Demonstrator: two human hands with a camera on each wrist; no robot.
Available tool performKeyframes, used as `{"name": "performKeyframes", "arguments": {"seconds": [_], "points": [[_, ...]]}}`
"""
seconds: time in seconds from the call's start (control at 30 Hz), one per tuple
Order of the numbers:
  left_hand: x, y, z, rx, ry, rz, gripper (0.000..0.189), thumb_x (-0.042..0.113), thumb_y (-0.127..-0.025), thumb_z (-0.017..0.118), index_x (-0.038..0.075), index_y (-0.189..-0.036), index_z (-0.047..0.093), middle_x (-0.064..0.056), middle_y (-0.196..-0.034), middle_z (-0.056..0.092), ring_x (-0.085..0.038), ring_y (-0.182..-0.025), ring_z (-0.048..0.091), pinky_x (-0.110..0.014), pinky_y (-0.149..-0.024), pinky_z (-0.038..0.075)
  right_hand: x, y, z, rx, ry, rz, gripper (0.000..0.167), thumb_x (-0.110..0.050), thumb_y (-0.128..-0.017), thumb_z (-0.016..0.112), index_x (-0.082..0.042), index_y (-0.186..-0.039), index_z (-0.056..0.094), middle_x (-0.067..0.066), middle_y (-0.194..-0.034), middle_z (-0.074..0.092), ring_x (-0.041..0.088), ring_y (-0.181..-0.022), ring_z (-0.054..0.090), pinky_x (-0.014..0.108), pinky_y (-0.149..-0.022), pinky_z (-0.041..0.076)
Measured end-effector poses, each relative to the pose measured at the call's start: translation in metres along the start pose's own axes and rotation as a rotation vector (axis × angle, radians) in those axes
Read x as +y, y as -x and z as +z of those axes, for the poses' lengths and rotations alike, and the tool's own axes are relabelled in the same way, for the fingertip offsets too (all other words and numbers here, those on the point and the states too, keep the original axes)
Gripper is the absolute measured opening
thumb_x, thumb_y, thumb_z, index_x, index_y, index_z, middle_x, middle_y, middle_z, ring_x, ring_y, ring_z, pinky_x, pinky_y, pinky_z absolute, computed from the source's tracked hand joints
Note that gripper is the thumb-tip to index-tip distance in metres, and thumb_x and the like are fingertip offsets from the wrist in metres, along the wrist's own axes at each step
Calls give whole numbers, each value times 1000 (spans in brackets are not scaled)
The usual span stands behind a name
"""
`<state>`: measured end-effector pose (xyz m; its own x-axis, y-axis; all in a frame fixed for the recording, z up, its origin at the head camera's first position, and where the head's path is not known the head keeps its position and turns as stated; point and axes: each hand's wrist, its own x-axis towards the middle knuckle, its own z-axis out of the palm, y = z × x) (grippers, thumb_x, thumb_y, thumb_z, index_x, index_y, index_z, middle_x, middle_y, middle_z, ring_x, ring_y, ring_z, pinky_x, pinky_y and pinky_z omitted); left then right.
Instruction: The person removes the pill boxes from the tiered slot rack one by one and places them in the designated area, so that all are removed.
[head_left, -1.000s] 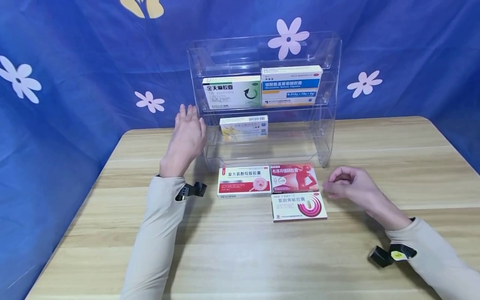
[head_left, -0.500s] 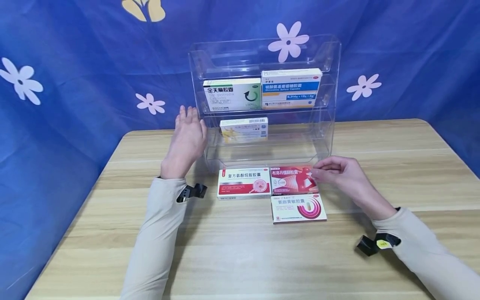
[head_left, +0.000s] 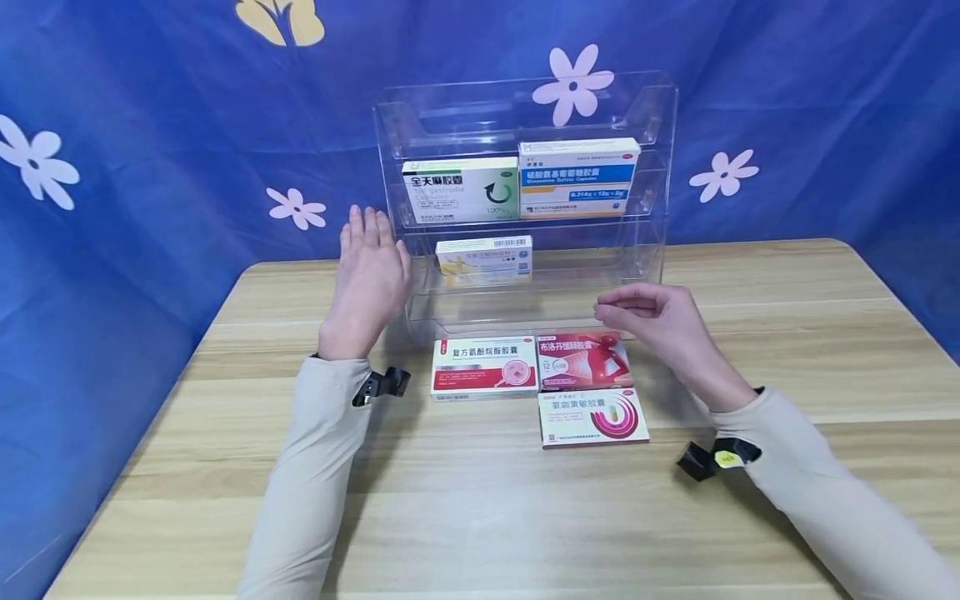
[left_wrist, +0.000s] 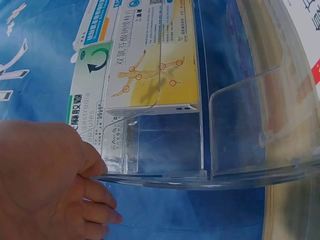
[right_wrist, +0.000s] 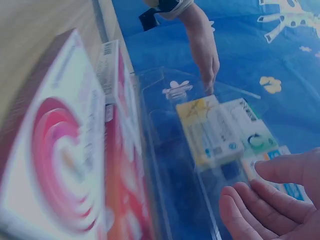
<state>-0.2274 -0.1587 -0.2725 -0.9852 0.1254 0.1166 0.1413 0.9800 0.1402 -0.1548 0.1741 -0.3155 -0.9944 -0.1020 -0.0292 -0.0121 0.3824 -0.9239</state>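
Observation:
A clear acrylic display rack [head_left: 656, 229] stands upright on the table. My left hand [head_left: 367, 287] rests against its left side, fingers extended and thumb at the panel edge. Over the rack's lower front hovers my right hand [head_left: 656, 325], thumb and loosely bent fingers apart and holding nothing. Below that hand lies a red medicine box [head_left: 585, 362]. Beside it is a red-and-white medicine box [head_left: 484, 367], and in front a white medicine box with pink arcs [head_left: 592, 418]. On the rack's middle tier a yellow-and-white medicine box [left_wrist: 150, 65] stands at the left.
The rack's upper tier carries a green-and-white medicine box [head_left: 461, 196] and a blue-and-white medicine box [head_left: 577, 179] side by side. A blue flowered curtain [head_left: 787, 108] hangs close behind the wooden table [head_left: 480, 517].
My right hand has moved from the right of the flat boxes, past the red box's right edge, to above and behind it. My left hand keeps its place at the rack; no box has shifted.

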Motion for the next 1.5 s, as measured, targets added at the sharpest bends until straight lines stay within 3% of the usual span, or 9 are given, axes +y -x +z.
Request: {"name": "performKeyframes", "arguments": {"seconds": [0.23,0.5,0.67,0.87,1.07,1.3,1.5], "points": [[2,1,-1,1,-25,1,58,22,-103,19,-14,-148,9,-33,-155,4,-42,-144,-7,-48,-118,-5,-23,-14,22,4,-37,-117,38,-30,-90,70,-6,-119,66,8,-115,68,19,-106,65,35,-95,50],[1,3,0,42,-7,8,60,24,-104,22,-11,-149,4,-29,-156,1,-39,-144,-12,-47,-118,-5,-35,-36,38,33,-160,-239,37,-9,-90,67,-1,-126,60,13,-125,62,22,-116,59,28,-99,47],[0,3,1,48,-23,20,62,24,-104,23,-13,-148,2,-31,-156,0,-39,-144,-12,-47,-118,-6,-37,-50,48,21,-216,-235,45,2,-89,64,6,-132,52,18,-135,53,26,-128,50,26,-105,41],[-1,3,1,27,-34,6,61,25,-104,19,-13,-148,1,-32,-155,1,-39,-144,-12,-47,-118,-7,-36,-61,57,-21,-97,-193,52,0,-90,64,2,-139,46,15,-142,49,23,-133,45,26,-107,39],[-2,3,-1,13,-1,1,61,26,-104,18,-12,-148,0,-31,-156,-1,-38,-144,-14,-45,-118,-8,-39,-70,62,-30,-83,-240,50,4,-90,62,5,-138,46,20,-137,53,25,-126,52,25,-103,43],[-2,2,-1,16,29,-3,61,25,-104,20,-13,-148,1,-31,-156,0,-38,-144,-13,-45,-118,-6,-41,-75,64,52,17,-260,37,-1,-90,63,2,-127,58,17,-121,64,24,-110,63,26,-93,51],[-2,1,-2,13,24,-2,61,24,-104,21,-13,-148,2,-32,-155,1,-38,-144,-12,-45,-118,-5,-40,-79,66,103,6,-318,26,1,-87,68,3,-113,64,17,-108,68,25,-99,66,29,-86,54]]}}
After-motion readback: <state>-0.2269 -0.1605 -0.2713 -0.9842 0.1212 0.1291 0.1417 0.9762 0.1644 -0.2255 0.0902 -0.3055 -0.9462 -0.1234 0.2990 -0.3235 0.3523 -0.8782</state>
